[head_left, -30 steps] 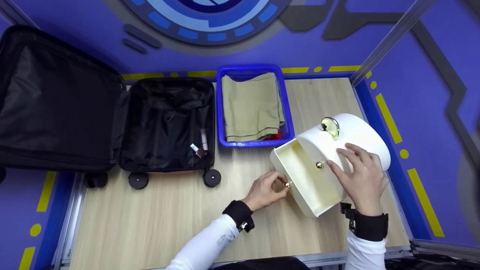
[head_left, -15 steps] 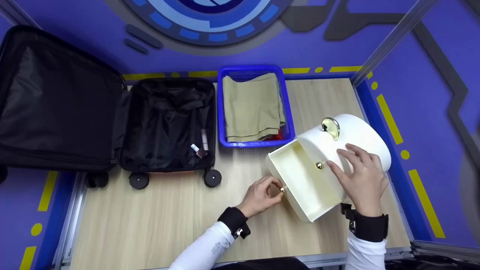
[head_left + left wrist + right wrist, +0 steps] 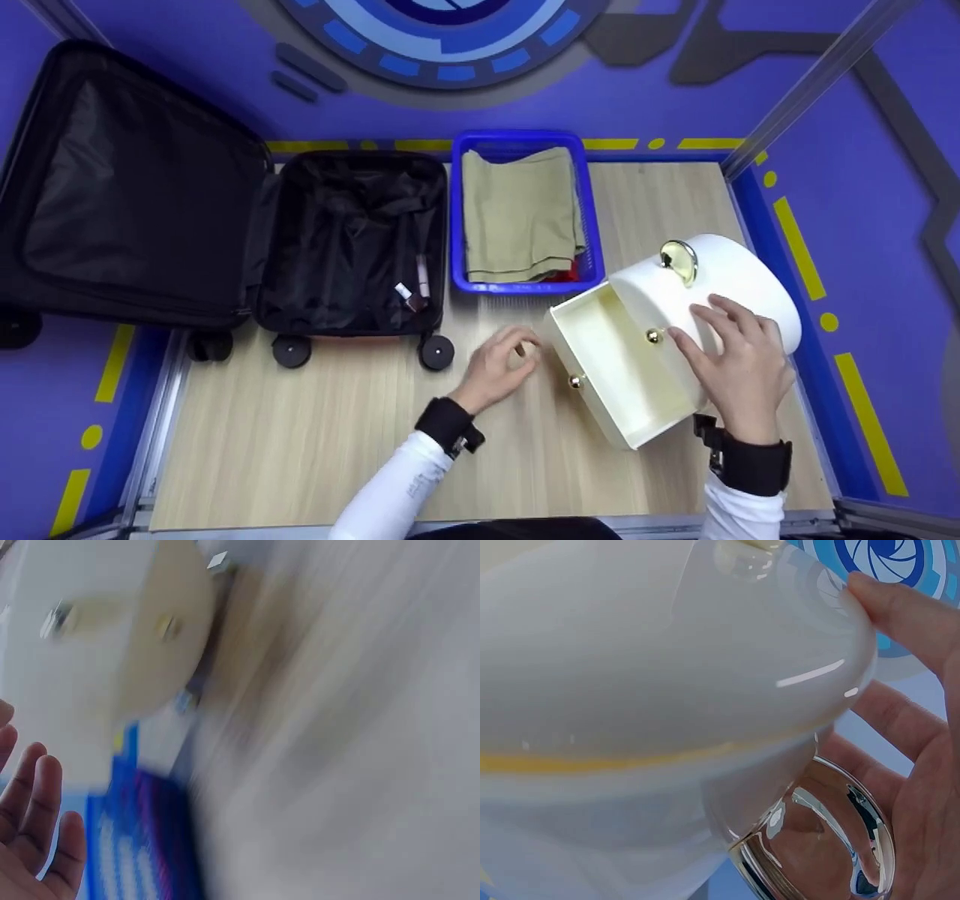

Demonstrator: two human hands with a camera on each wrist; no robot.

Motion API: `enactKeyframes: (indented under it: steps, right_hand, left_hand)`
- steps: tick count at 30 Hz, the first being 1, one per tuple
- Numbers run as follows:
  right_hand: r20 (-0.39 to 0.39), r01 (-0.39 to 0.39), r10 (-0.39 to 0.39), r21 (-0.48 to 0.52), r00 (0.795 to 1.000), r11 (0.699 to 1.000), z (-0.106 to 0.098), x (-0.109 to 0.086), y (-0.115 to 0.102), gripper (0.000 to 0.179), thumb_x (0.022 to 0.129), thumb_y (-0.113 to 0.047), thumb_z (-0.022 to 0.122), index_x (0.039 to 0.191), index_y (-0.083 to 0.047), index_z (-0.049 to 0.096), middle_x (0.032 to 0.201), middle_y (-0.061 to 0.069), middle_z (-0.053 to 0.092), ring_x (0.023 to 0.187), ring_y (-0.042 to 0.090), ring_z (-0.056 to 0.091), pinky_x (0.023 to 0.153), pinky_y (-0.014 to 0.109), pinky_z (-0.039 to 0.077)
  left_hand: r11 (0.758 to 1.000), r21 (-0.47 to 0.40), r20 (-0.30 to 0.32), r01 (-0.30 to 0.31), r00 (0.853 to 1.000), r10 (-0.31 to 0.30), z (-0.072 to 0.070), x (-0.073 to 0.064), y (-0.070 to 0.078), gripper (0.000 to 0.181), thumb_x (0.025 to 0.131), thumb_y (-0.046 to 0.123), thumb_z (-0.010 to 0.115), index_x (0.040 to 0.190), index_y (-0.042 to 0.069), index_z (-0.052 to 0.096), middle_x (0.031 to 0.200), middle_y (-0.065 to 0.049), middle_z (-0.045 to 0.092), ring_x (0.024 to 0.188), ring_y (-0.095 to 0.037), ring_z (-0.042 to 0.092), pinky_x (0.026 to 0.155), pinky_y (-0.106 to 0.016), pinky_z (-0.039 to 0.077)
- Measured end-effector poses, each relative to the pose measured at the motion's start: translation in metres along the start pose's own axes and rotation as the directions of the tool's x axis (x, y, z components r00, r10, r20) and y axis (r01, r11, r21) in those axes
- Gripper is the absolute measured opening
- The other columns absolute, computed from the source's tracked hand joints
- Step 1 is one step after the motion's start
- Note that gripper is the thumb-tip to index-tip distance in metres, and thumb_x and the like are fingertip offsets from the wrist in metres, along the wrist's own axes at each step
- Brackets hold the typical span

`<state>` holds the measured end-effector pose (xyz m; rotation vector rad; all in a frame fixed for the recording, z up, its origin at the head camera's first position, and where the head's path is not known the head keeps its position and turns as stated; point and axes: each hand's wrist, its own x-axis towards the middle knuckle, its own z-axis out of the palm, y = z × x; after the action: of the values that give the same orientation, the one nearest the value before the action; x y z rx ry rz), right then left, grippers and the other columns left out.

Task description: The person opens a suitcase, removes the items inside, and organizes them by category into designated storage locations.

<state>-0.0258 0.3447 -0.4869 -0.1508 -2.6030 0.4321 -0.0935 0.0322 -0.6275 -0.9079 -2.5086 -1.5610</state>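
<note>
A white storage box (image 3: 750, 281) with a rounded top and a gold handle (image 3: 681, 261) stands at the right of the table. Its lower drawer (image 3: 600, 409) is pulled out, and I see nothing inside. My left hand (image 3: 495, 369) is off the drawer's gold knob (image 3: 575, 382), just to its left, fingers loosely bent around nothing. In the blurred left wrist view, the fingers (image 3: 45, 791) hang near the box. My right hand (image 3: 746, 367) rests on the box, thumb by the front edge near the upper knob (image 3: 654, 336). In the right wrist view its fingertips touch the glossy body (image 3: 667, 675).
Behind the drawer stands a blue basket (image 3: 592, 247) with folded khaki cloth (image 3: 521, 214) and something red. An open black suitcase (image 3: 352, 247) lies to the left, holding a nail polish bottle (image 3: 410, 298) and a pink tube (image 3: 422, 276). Walls border the table.
The drawer slid out a little further toward the lower left while my left hand pinched its knob. Now the left hand has let go and drawn away left. The right hand stays on the box.
</note>
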Motion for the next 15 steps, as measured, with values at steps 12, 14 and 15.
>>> enactKeyframes:
  steps: [12, 14, 15]
  right_hand:
    - [0.0, -0.011, 0.011, -0.016, 1.0, 1.0, -0.002, -0.001, 0.001, 0.046, 0.078, -0.038, 0.09, 0.114, -0.012, 0.079, 0.131, 0.011, 0.07, 0.113, 0.045, 0.059, 0.063, 0.063, 0.049]
    - [0.002, -0.008, 0.008, -0.018, 1.0, 1.0, -0.002, 0.0, 0.0, 0.046, 0.078, -0.038, 0.09, 0.114, -0.013, 0.079, 0.131, 0.01, 0.07, 0.113, 0.044, 0.059, 0.062, 0.062, 0.049]
    - [0.003, -0.004, 0.004, -0.016, 1.0, 1.0, -0.001, 0.0, 0.0, 0.046, 0.078, -0.038, 0.09, 0.115, -0.012, 0.079, 0.131, 0.01, 0.07, 0.113, 0.044, 0.059, 0.061, 0.062, 0.048]
  left_hand:
    - [0.939, 0.276, -0.16, 0.207, 0.973, -0.167, -0.125, 0.05, -0.051, 0.02, 0.093, 0.016, 0.069, 0.113, 0.011, 0.071, 0.118, -0.007, 0.066, 0.098, -0.024, 0.066, 0.081, -0.044, 0.054]
    - [0.902, 0.326, -0.131, 0.285, 0.958, -0.255, -0.142, 0.055, -0.058, 0.023, 0.093, 0.019, 0.069, 0.115, 0.012, 0.071, 0.121, -0.006, 0.064, 0.103, -0.027, 0.065, 0.084, -0.048, 0.053]
    - [0.881, 0.351, -0.107, 0.317, 0.948, -0.298, -0.149, 0.058, -0.061, 0.024, 0.093, 0.02, 0.069, 0.116, 0.012, 0.071, 0.122, -0.007, 0.064, 0.106, -0.029, 0.065, 0.086, -0.05, 0.052]
